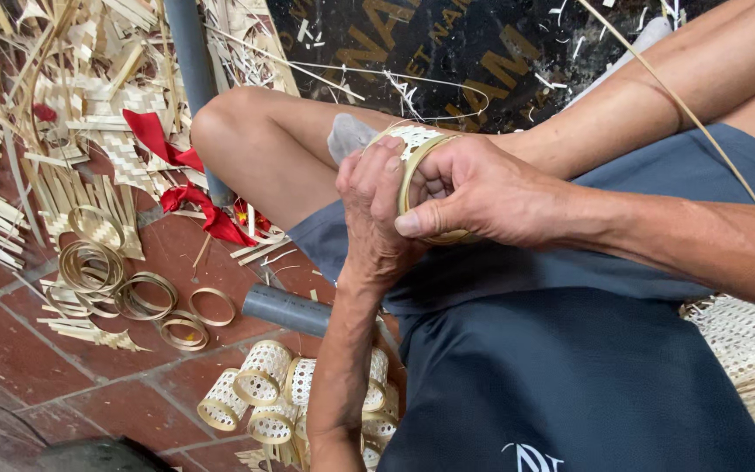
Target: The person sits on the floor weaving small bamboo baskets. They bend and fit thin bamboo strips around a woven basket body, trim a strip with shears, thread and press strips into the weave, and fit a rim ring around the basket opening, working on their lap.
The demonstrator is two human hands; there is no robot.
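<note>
Both my hands meet over my knee on a small woven bamboo cylinder [415, 138] with a pale bamboo ring around its rim. My left hand [376, 218] comes up from below and wraps the cylinder's left side. My right hand [474, 190] reaches in from the right, fingers curled over the ring and thumb pressed along its lower edge. Most of the cylinder is hidden by the fingers. A long thin bamboo strip [683, 114] runs across my right forearm.
Loose bamboo rings [98, 262] lie on the red tile floor at left. Several finished woven cylinders [264, 376] are heaped below my left arm by a grey pipe [286, 308]. Woven scraps [89, 105] and red ribbon [161, 140] fill the upper left. Woven matting [753, 350] lies at right.
</note>
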